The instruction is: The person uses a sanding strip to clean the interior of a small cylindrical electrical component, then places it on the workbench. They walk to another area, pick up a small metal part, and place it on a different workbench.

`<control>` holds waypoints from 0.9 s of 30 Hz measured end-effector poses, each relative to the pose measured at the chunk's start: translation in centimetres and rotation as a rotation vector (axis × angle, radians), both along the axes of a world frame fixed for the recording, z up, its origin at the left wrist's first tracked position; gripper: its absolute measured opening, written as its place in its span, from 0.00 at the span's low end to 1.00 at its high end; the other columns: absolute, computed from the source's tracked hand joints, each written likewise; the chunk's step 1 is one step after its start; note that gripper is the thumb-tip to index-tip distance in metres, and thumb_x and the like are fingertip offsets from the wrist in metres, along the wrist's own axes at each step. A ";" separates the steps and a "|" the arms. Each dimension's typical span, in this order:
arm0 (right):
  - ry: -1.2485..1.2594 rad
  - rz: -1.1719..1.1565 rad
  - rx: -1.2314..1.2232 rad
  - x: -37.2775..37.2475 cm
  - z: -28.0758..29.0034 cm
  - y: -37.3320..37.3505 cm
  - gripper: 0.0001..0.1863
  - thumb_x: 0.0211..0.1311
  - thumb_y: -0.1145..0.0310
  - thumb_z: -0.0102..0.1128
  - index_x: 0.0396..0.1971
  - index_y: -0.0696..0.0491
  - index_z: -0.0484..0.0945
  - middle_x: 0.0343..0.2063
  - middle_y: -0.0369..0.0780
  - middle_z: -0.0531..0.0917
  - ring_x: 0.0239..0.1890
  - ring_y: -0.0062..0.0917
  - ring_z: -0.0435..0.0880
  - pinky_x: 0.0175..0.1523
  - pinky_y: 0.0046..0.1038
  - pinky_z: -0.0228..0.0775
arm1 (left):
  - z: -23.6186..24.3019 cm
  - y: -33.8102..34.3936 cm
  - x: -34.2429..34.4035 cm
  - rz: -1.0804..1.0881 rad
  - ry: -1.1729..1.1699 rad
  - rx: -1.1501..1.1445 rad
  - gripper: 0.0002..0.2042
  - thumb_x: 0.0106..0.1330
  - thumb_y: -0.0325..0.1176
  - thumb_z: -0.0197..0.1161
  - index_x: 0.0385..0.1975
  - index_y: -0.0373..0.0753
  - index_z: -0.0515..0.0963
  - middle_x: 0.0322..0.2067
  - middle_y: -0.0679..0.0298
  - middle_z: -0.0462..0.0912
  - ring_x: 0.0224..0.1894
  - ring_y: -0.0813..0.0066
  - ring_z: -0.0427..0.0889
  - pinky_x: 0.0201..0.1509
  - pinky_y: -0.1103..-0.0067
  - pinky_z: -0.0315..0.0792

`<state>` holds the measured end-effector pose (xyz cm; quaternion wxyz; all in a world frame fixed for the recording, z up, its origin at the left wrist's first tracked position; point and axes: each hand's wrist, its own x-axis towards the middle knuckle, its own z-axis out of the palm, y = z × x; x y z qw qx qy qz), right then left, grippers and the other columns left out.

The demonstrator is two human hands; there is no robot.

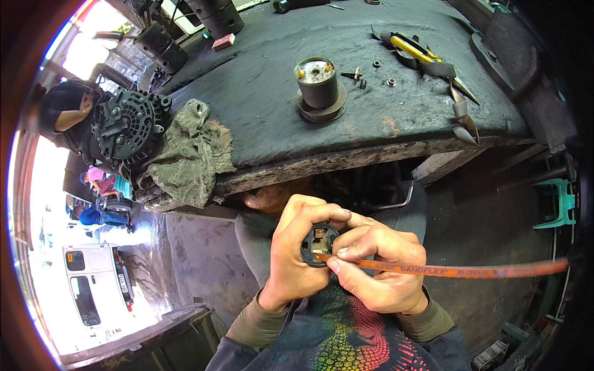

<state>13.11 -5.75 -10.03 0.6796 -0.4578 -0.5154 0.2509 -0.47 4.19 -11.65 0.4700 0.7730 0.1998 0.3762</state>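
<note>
My left hand point(299, 250) is wrapped round a small round black cap point(307, 253), whose hollow side faces up and shows coppery metal pieces inside. My right hand point(385, 263) pinches an orange hacksaw blade point(458, 271) near one end. That end reaches into the cap's opening, against the metal inside; the long rest of the blade sticks out to the right. Both hands meet over my lap, in front of the bench edge. Beyond them on the bench stands a dark metal cylinder point(319, 86) with a pale top and two yellowish terminals.
The dark workbench point(260, 105) holds a small spring point(363, 83), a nut point(391, 81) and yellow-handled pliers point(414, 48). An alternator point(127, 127) and a crumpled rag point(189, 154) sit at its left end, near a matchbox point(223, 41). A green stool point(555, 204) stands right; people are at left.
</note>
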 end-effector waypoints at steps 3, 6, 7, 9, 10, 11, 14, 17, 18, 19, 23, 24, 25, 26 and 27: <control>-0.119 -0.080 -0.010 -0.4 0.0 0.2 0.10 0.51 0.86 0.72 0.31 0.61 0.80 0.30 0.45 0.87 0.35 0.36 0.90 0.48 0.35 0.84 | 0.1 -0.1 0.1 0.011 0.020 -0.009 0.26 0.45 0.19 0.72 0.49 0.37 0.82 0.41 0.60 0.82 0.45 0.65 0.80 0.49 0.72 0.76; -0.024 -0.139 -0.021 -0.8 0.0 0.2 0.11 0.51 0.88 0.72 0.31 0.61 0.80 0.30 0.45 0.87 0.35 0.36 0.90 0.43 0.31 0.82 | 0.2 -0.2 0.2 0.051 0.028 0.089 0.26 0.45 0.17 0.71 0.50 0.37 0.82 0.41 0.60 0.81 0.45 0.66 0.80 0.49 0.73 0.76; 0.015 -0.153 -0.028 -0.8 0.0 0.2 0.11 0.51 0.88 0.72 0.31 0.61 0.80 0.30 0.45 0.87 0.35 0.36 0.90 0.42 0.30 0.82 | 0.3 -0.3 0.2 0.045 0.016 0.057 0.26 0.46 0.17 0.71 0.50 0.37 0.82 0.42 0.60 0.81 0.45 0.66 0.80 0.49 0.73 0.76; 0.076 -0.078 -0.023 -0.7 0.2 0.2 0.10 0.51 0.87 0.72 0.30 0.61 0.79 0.30 0.45 0.87 0.35 0.35 0.90 0.43 0.31 0.82 | 0.5 -0.3 0.1 0.032 -0.002 -0.015 0.25 0.46 0.17 0.71 0.50 0.36 0.82 0.42 0.59 0.81 0.45 0.65 0.80 0.50 0.73 0.76; 0.028 -0.055 0.004 -0.5 0.2 0.1 0.10 0.51 0.87 0.72 0.30 0.61 0.79 0.30 0.45 0.87 0.35 0.35 0.90 0.44 0.31 0.82 | 0.6 -0.3 0.1 0.031 -0.002 -0.015 0.25 0.46 0.17 0.71 0.50 0.36 0.82 0.42 0.59 0.80 0.46 0.65 0.80 0.50 0.73 0.76; -0.008 -0.048 0.017 -0.4 0.3 0.2 0.10 0.51 0.87 0.72 0.30 0.61 0.79 0.30 0.45 0.87 0.34 0.35 0.90 0.44 0.32 0.82 | 0.6 -0.3 0.1 0.027 -0.002 -0.018 0.25 0.46 0.17 0.71 0.50 0.36 0.82 0.43 0.59 0.80 0.46 0.66 0.80 0.50 0.73 0.76; -0.039 -0.076 -0.005 -0.7 0.3 0.2 0.09 0.52 0.86 0.72 0.30 0.61 0.79 0.29 0.45 0.87 0.34 0.34 0.89 0.45 0.31 0.82 | 0.5 -0.3 0.3 0.038 0.010 -0.010 0.26 0.46 0.17 0.72 0.50 0.36 0.82 0.43 0.58 0.79 0.45 0.67 0.80 0.50 0.73 0.77; 0.029 -0.174 -0.055 -1.5 0.2 0.2 0.09 0.53 0.86 0.72 0.30 0.61 0.80 0.29 0.44 0.87 0.34 0.31 0.89 0.43 0.29 0.81 | 0.4 -0.4 0.5 0.069 0.023 0.076 0.26 0.45 0.17 0.72 0.50 0.36 0.82 0.43 0.59 0.78 0.45 0.67 0.81 0.49 0.74 0.77; 0.051 -0.199 -0.092 -1.5 0.3 0.1 0.09 0.53 0.86 0.72 0.30 0.61 0.80 0.29 0.44 0.87 0.34 0.29 0.89 0.42 0.28 0.81 | 0.5 -0.5 0.5 0.076 0.029 0.109 0.26 0.45 0.17 0.72 0.50 0.36 0.82 0.43 0.59 0.78 0.44 0.68 0.81 0.49 0.74 0.77; 0.081 -0.181 -0.073 -1.5 0.3 0.0 0.09 0.53 0.86 0.72 0.30 0.61 0.80 0.29 0.44 0.86 0.34 0.28 0.89 0.42 0.28 0.81 | 0.5 -0.5 0.6 0.071 0.012 0.088 0.25 0.46 0.17 0.72 0.49 0.36 0.82 0.43 0.59 0.78 0.44 0.68 0.81 0.49 0.74 0.78; 0.040 -0.086 -0.035 -0.9 0.6 -0.1 0.08 0.54 0.86 0.71 0.30 0.61 0.79 0.29 0.44 0.86 0.33 0.27 0.88 0.40 0.26 0.80 | 0.9 -0.6 0.7 0.043 -0.009 0.004 0.23 0.49 0.18 0.71 0.49 0.36 0.82 0.43 0.58 0.78 0.44 0.68 0.82 0.49 0.74 0.79; 0.019 -0.094 -0.027 -0.9 0.6 -0.1 0.08 0.55 0.86 0.71 0.30 0.61 0.79 0.29 0.44 0.86 0.33 0.26 0.88 0.40 0.26 0.80 | 0.9 -0.6 0.8 0.046 0.000 0.016 0.23 0.49 0.18 0.72 0.49 0.36 0.82 0.43 0.58 0.78 0.45 0.68 0.82 0.49 0.74 0.79; 0.020 -0.121 -0.024 -0.8 0.5 0.0 0.08 0.55 0.85 0.71 0.30 0.61 0.79 0.29 0.44 0.86 0.33 0.26 0.88 0.40 0.26 0.80 | 0.9 -0.5 1.0 0.048 0.008 0.029 0.23 0.49 0.18 0.72 0.49 0.36 0.82 0.43 0.58 0.78 0.45 0.68 0.82 0.49 0.74 0.79; 0.041 -0.118 -0.042 -0.9 0.4 0.0 0.08 0.56 0.85 0.71 0.31 0.61 0.78 0.29 0.43 0.86 0.33 0.26 0.88 0.40 0.26 0.80 | 0.8 -0.5 1.1 0.066 0.007 0.023 0.23 0.48 0.18 0.72 0.49 0.36 0.82 0.43 0.58 0.78 0.45 0.67 0.82 0.50 0.74 0.78; 0.068 -0.132 -0.068 -1.0 0.2 0.0 0.08 0.56 0.85 0.71 0.31 0.62 0.79 0.29 0.44 0.86 0.34 0.26 0.88 0.41 0.26 0.80 | 0.6 -0.5 1.2 0.083 0.005 0.017 0.23 0.48 0.18 0.71 0.48 0.36 0.82 0.43 0.57 0.78 0.45 0.66 0.82 0.50 0.73 0.78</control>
